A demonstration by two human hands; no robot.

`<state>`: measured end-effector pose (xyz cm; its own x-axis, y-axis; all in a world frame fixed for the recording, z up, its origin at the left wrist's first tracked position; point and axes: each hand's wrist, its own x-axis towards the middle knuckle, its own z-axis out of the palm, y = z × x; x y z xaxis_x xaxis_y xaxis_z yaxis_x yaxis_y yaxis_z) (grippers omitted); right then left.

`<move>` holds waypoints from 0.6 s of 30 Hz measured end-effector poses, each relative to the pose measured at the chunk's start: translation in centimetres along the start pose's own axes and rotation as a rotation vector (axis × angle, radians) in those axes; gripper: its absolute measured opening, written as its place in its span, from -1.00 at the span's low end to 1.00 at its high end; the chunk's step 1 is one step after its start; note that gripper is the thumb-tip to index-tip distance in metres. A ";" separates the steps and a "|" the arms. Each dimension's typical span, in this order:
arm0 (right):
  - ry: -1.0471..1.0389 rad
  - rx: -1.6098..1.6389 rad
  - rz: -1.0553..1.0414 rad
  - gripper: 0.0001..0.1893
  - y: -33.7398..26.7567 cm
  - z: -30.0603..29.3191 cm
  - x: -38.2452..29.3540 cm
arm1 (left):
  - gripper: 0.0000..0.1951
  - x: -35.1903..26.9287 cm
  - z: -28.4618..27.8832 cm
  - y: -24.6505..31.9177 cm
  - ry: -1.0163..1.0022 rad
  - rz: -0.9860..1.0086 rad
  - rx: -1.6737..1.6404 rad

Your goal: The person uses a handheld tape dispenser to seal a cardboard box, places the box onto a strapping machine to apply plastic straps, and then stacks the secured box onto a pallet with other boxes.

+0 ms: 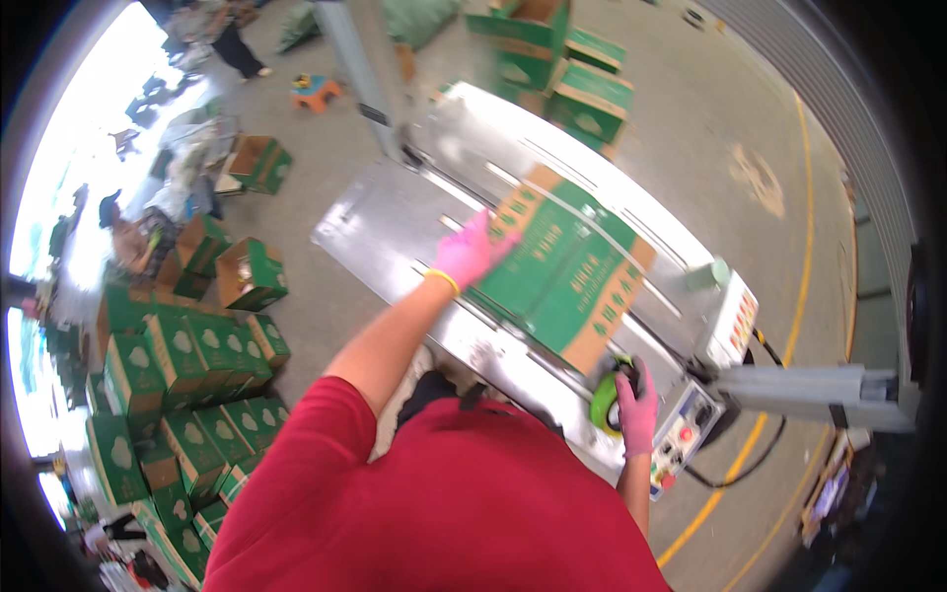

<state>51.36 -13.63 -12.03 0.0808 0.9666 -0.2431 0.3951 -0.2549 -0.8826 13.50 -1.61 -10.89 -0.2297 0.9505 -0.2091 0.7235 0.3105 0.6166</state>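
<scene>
A green and brown cardboard carton [566, 270] bearing printed writing lies on a metal worktable [377, 222]. A pale strap or tape band [592, 222] runs across its far side. My left hand [467, 251], in a pink glove with a yellow band at the wrist, rests against the carton's left end, fingers apart. At the near right corner, my right hand [638, 407], also in a pink glove, grips a green and black tape dispenser [604, 403] on the table. Blur hides the exact hold of its fingers.
A control panel [688, 429] with buttons adjoins the table's right end, below a white switch box [731, 318]. Metal posts [362, 74] rise at both ends. Stacked green cartons [200, 355] stand left, others [592, 96] beyond the table. A person [133, 237] sits among open cartons.
</scene>
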 end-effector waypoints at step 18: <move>0.025 -0.024 -0.148 -0.21 2.9 8.9 -0.9 | -0.21 -4.5 -0.8 -2.5 -0.170 -0.120 -0.203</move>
<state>44.29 -15.45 -17.99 0.0428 0.9940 -0.1003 0.4258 -0.1090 -0.8982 12.21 -6.61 -10.91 -0.1808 0.8969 -0.4036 0.5486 0.4325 0.7155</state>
